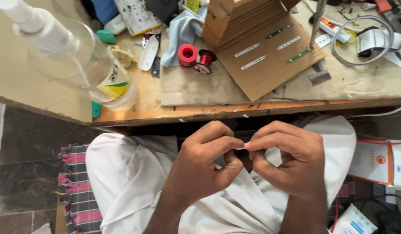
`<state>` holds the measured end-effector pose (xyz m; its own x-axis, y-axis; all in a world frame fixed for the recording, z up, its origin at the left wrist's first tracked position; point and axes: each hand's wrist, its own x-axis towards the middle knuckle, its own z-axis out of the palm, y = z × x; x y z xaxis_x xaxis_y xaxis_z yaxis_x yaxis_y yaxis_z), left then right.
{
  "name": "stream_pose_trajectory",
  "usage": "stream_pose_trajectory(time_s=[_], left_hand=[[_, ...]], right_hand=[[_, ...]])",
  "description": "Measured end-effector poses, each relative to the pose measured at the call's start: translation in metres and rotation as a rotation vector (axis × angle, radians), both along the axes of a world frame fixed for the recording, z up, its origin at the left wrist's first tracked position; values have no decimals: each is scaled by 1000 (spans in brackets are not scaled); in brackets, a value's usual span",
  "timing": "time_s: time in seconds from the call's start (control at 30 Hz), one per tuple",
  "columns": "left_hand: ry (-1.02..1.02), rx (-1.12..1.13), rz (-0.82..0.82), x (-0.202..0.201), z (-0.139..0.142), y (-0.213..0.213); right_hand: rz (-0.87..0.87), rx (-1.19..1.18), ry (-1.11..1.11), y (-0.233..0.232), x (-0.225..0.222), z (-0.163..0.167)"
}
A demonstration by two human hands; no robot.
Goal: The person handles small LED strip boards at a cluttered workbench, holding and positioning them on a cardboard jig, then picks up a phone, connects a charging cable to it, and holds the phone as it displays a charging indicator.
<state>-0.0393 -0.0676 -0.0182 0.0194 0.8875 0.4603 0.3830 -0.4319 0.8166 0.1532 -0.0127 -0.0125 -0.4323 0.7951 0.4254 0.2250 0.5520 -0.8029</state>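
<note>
My left hand (204,162) and my right hand (289,160) meet over my lap, below the edge of the workbench (165,115). Their fingertips pinch a small, thin pale piece (240,148) between them; most of it is hidden by the fingers, so I cannot tell what it is. A dark strip (241,135) lies just behind the fingers. White cloth (131,173) covers my legs beneath the hands.
On the bench stand a clear plastic bottle (92,69), two red wire spools (195,57), a grey cloth (183,28) and a cardboard sheet (270,56) bearing several small strips. A wire ring (361,41) lies at the right. A striped cloth (76,190) is under me; boxes (380,162) at right.
</note>
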Motion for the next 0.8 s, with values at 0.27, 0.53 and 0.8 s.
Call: stream_pose_trajectory(time_s=[0.27,0.53,0.8], left_hand=[[-75,-135,7,-7,6,1],[-159,-38,45,-3,12,3],[-92,20,74,7,4,1]], right_hand=[[25,-155,183,3,4,-8],[31,-226,328,4,1,-8],[-179,154,-64,-2,-21,3]])
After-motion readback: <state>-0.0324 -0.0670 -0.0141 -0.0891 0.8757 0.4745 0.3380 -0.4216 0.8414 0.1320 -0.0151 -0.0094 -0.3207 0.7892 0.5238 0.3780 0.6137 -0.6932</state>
